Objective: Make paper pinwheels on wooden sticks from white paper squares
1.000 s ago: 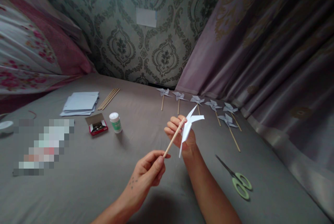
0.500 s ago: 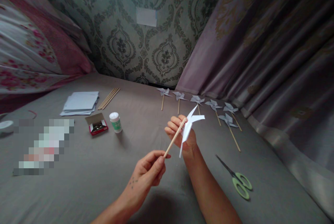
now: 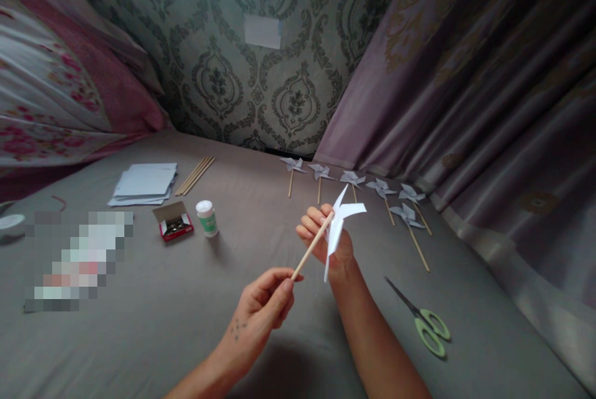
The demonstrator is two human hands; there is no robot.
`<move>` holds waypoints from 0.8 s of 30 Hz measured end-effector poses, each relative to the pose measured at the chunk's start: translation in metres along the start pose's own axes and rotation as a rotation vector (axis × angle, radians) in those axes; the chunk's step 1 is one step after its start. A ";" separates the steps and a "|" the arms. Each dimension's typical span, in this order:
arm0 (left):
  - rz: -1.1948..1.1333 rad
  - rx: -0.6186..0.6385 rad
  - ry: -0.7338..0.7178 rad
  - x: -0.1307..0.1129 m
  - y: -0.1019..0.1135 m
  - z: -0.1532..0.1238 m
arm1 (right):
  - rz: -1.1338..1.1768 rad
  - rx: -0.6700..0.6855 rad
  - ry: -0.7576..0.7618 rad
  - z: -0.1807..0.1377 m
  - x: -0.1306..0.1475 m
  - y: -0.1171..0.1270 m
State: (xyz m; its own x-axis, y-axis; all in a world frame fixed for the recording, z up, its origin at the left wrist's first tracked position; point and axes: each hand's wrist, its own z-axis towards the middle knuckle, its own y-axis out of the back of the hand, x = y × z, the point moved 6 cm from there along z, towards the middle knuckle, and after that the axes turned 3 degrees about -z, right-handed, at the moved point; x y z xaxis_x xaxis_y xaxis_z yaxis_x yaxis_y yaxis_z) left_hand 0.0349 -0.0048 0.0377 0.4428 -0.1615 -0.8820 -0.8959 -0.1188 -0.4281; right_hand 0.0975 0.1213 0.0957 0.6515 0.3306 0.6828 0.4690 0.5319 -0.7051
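My left hand [image 3: 265, 306] is closed around the lower end of a light wooden stick [image 3: 311, 247], thumb on top. At the stick's upper end sits a white folded paper pinwheel [image 3: 336, 233], seen nearly edge-on. My right hand [image 3: 318, 225] is behind the pinwheel, its fingers curled at the top of the stick and the paper. The pinwheel's blades hide part of the palm, and the exact contact of the fingertips is hard to make out. Stick and pinwheel are held above the grey cloth [image 3: 223, 331].
Several finished pinwheels [image 3: 382, 188] lie at the back right. Green-handled scissors [image 3: 431, 327] lie to the right of my arm. On the left are a stack of white paper [image 3: 145, 180], wooden sticks [image 3: 195, 175], an open red box [image 3: 176, 225] of small metal pieces and a white-and-green bottle [image 3: 207, 219].
My right hand has shifted slightly to the right, and the pinwheel blades have turned a little with it. My left hand keeps the stick almost still.
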 end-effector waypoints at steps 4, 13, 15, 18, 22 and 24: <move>0.005 -0.014 -0.006 0.000 0.003 0.001 | -0.116 -0.032 0.043 0.000 0.005 0.001; -0.146 -0.031 0.041 0.000 0.006 0.006 | -0.312 -0.277 0.104 0.000 0.008 0.017; -0.172 -0.034 0.063 0.000 0.006 0.007 | -0.357 -0.318 0.095 0.001 0.006 0.018; -0.210 -0.041 0.089 0.002 0.007 0.010 | -0.386 -0.370 0.067 0.003 0.001 0.021; -0.256 -0.042 0.112 0.010 0.012 0.016 | -0.376 -0.419 0.033 0.007 -0.007 0.028; -0.271 -0.051 0.122 0.015 0.015 0.019 | -0.378 -0.461 0.011 0.008 -0.013 0.036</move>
State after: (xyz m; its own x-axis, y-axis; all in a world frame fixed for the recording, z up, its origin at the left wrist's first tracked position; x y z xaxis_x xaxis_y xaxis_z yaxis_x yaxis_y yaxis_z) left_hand 0.0270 0.0100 0.0145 0.6693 -0.2336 -0.7053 -0.7430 -0.2220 -0.6314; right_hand 0.1012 0.1422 0.0635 0.3942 0.1747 0.9023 0.8784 0.2170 -0.4258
